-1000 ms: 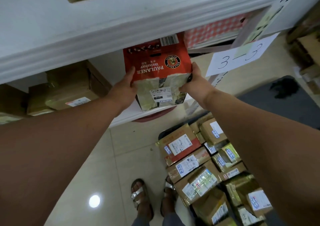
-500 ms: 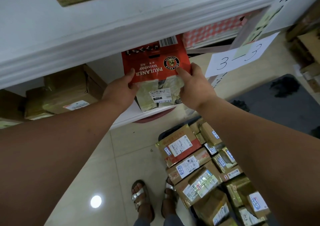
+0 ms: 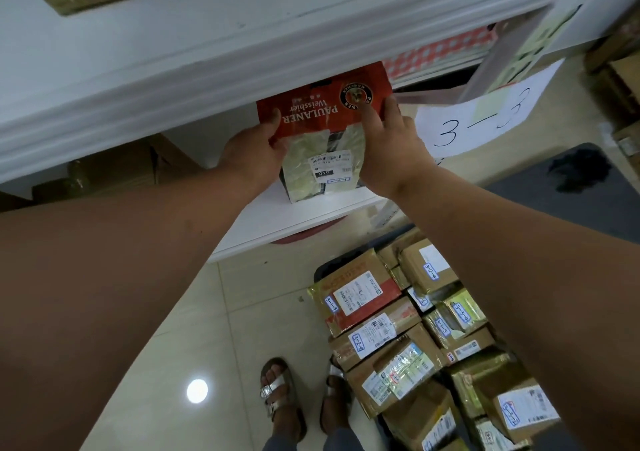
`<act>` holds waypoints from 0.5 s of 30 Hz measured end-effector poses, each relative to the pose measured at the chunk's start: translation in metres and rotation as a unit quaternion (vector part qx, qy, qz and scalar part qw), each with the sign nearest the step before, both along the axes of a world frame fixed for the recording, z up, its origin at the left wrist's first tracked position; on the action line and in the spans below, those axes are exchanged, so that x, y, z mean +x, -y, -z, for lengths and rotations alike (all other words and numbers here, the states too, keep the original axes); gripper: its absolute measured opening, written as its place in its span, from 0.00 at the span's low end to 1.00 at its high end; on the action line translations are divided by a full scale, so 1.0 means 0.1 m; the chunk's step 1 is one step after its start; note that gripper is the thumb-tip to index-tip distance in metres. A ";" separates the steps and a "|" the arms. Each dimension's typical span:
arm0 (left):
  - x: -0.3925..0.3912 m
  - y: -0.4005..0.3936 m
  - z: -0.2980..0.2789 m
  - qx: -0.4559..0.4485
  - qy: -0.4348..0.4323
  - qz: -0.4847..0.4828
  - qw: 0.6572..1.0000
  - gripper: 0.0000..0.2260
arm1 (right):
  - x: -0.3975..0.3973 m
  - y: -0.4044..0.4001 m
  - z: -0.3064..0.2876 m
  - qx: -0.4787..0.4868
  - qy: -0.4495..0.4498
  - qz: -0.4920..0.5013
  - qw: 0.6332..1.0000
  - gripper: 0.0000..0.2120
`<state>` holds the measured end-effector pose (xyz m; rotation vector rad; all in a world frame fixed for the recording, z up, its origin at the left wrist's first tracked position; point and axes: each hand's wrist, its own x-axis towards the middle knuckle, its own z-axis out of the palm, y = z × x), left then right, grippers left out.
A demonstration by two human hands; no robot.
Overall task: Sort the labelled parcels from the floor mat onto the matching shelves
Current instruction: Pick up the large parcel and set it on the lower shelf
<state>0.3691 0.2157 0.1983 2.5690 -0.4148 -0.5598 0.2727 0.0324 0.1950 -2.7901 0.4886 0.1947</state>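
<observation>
Single head view, looking steeply down, close to shelf [image 3: 311, 215]

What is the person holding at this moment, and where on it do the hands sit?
A red printed cardboard box with a taped, labelled end. The left hand grips its left edge and the right hand its right side, while its base rests on the white shelf board.

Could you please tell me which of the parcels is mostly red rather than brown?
The red Paulaner Weissbier carton on the white shelf, held between both hands; the floor parcels are brown cardboard.
</observation>
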 end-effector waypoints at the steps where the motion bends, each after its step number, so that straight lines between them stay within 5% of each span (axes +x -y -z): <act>1: 0.02 0.03 -0.01 0.008 0.001 0.009 1.000 0.25 | 0.04 0.02 -0.02 -0.027 -0.010 -0.008 1.000 0.38; 7: 0.14 0.26 -0.04 0.044 -0.035 0.047 0.997 0.26 | 0.16 0.14 -0.19 -0.142 -0.077 -0.035 0.986 0.35; 15: 0.12 0.41 -0.02 0.100 -0.048 0.085 0.990 0.34 | 0.12 0.23 -0.09 -0.105 -0.034 -0.085 0.990 0.33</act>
